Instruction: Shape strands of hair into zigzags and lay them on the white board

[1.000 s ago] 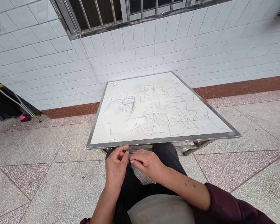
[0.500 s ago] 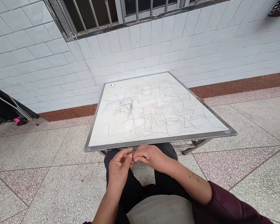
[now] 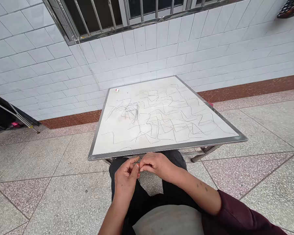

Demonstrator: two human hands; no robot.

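My left hand (image 3: 126, 176) and my right hand (image 3: 157, 165) meet just in front of the table's near edge, above my lap. Both are closed, thumb against fingers, with the fingertips touching or nearly so. A thin dark sliver and a speck of orange-red show between them; what this is, I cannot make out. Before them stands a white-topped table (image 3: 169, 146) with a grey metal rim. Thin dark zigzag lines (image 3: 174, 130) cover much of its top, with a dense tangle (image 3: 134, 111) left of the middle. Whether they are drawn or loose strands, I cannot tell.
A small white-and-red object (image 3: 117, 90) lies at the table's far left corner. Behind it rises a white tiled wall (image 3: 147, 55) with a barred window (image 3: 137, 13). Dark folded material with a pale pole (image 3: 14, 112) stands at the left. Speckled tiles (image 3: 58, 192) make up the floor.
The view has shifted slightly. My hands keep almost the same closed pose, and a thin dark sliver now shows more clearly between the fingertips.
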